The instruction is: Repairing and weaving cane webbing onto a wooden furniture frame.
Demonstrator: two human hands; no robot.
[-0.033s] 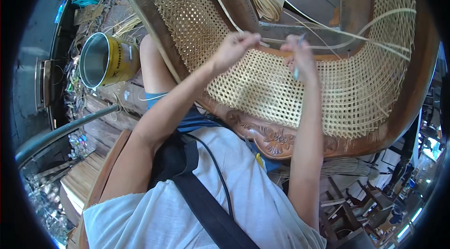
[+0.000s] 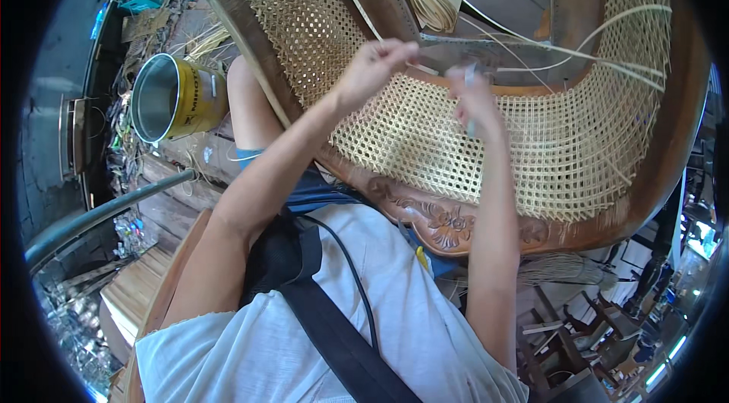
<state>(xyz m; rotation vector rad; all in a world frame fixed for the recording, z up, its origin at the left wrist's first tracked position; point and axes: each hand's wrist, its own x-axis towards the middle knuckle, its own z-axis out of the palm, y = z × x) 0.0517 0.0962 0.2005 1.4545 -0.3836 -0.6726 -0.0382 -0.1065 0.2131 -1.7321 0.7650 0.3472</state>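
Floorboards (image 2: 175,221) and a yellow bucket (image 2: 196,103) show at left in the head view. Before the person, a carved wooden frame (image 2: 448,227) holds the cane panel (image 2: 425,133). Near its upper edge, the left hand (image 2: 376,70) has a narrow grip, contents unclear; the blurred right hand's (image 2: 478,102) grip closes round a pale-blue item (image 2: 471,129).
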